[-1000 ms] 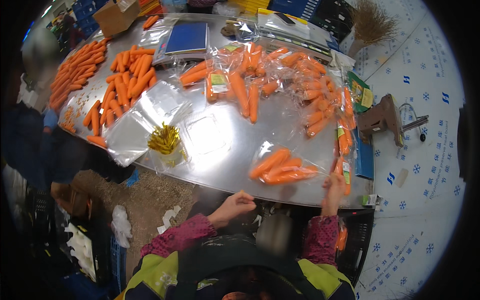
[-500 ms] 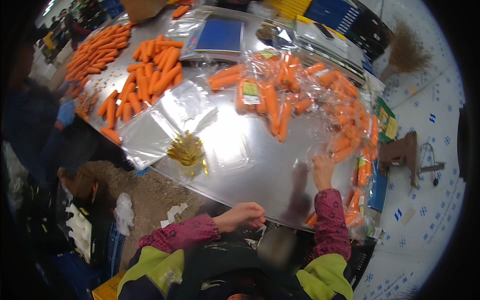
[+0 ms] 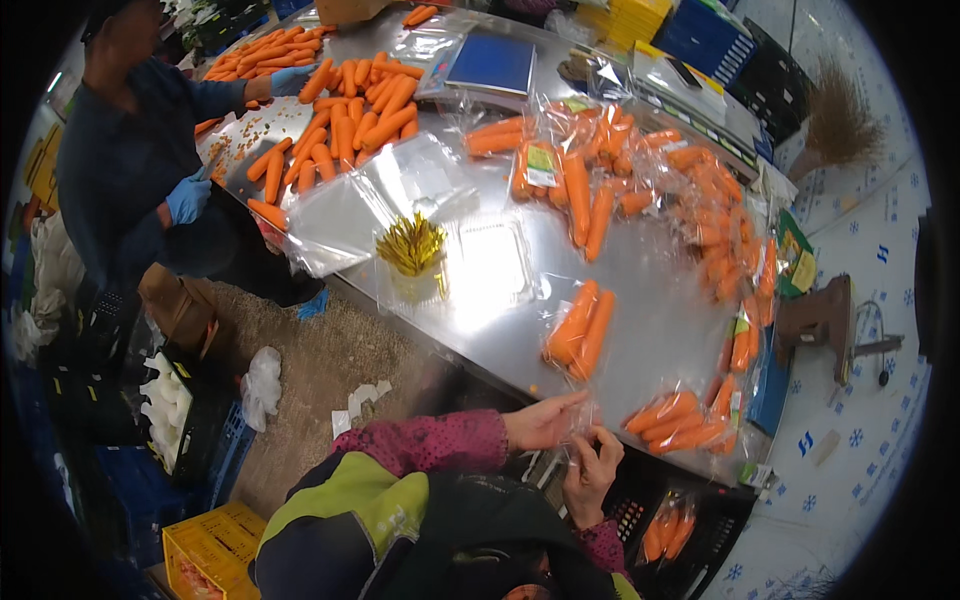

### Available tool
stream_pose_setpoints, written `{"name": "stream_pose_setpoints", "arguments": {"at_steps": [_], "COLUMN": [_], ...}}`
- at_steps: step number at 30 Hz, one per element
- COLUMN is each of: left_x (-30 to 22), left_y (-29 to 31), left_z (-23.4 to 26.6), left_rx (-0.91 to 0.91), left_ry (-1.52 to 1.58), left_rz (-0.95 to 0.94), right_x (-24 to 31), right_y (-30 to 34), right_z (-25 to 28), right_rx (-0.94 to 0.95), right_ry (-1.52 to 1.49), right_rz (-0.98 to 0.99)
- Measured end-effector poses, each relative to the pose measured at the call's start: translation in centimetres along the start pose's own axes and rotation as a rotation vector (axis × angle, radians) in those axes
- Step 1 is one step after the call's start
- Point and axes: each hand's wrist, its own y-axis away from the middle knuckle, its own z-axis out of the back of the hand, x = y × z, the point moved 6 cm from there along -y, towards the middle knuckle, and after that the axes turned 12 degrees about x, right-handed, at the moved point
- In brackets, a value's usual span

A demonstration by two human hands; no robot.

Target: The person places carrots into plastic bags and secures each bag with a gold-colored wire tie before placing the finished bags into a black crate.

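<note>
moved since half a second ago: right hand [image 3: 592,470], back from the heap at the table's right to the near edge; left hand [image 3: 545,420], up to meet it; one bag of carrots [image 3: 592,335], now lying on bare metal in front of them.

left hand: fingers narrow, pinching clear film at the bag's near end. right hand: thumb and fingertips closed on the same film, just beside the left; exact finger placement partly lost in the plastic's glare.

bag of carrots: clear, mouth end toward the person, carrots lying lengthwise on the steel table [image 3: 645,335], near its front edge.

second bag [image 3: 680,422]: carrots in clear film, at the near right corner, apart from both hands.

bagged heap [image 3: 715,225]: many clear packs of carrots, along the right side.

gold ties [image 3: 410,245]: a bunch, upright in a clear tub, left of the bag.

clear tray [image 3: 490,262]: beside the ties.

flat bags [image 3: 340,220]: clear stack, at the table's left edge.

loose carrots [image 3: 350,120]: piled beyond the flat bags.

scale [image 3: 492,63]: blue top, far side.

co-worker [image 3: 125,150]: at left, blue gloves, one arm reaching toward the loose carrots.

black crate [image 3: 715,500]: below the table's near right corner, bagged carrots inside.
</note>
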Motion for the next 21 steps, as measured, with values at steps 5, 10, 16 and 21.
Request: {"name": "stream_pose_setpoints", "arguments": {"at_steps": [5,10,16,21], "left_x": [-1.4,2.3,-0.9,-0.4], "left_y": [4.7,8.4,12.0,7.5], "left_z": [0.2,-1.7,2.0,3.1], "left_rx": [-0.608,-0.657,-0.721,-0.442], "left_ry": [-1.285,-1.969,-1.042,-0.497], "left_rz": [-0.126,-0.241,-0.327,-0.052], "right_x": [-0.6,-4.3,-7.2,-7.4], "right_y": [2.6,3.0,3.9,2.1], "right_z": [-2.2,-10.5,-15.9,-14.5], "right_rx": [0.064,0.015,0.158,0.666], "right_ry": [-0.582,-0.599,-1.864,-1.121], "right_rz": [-0.375,-0.548,-0.823,-0.654]}}
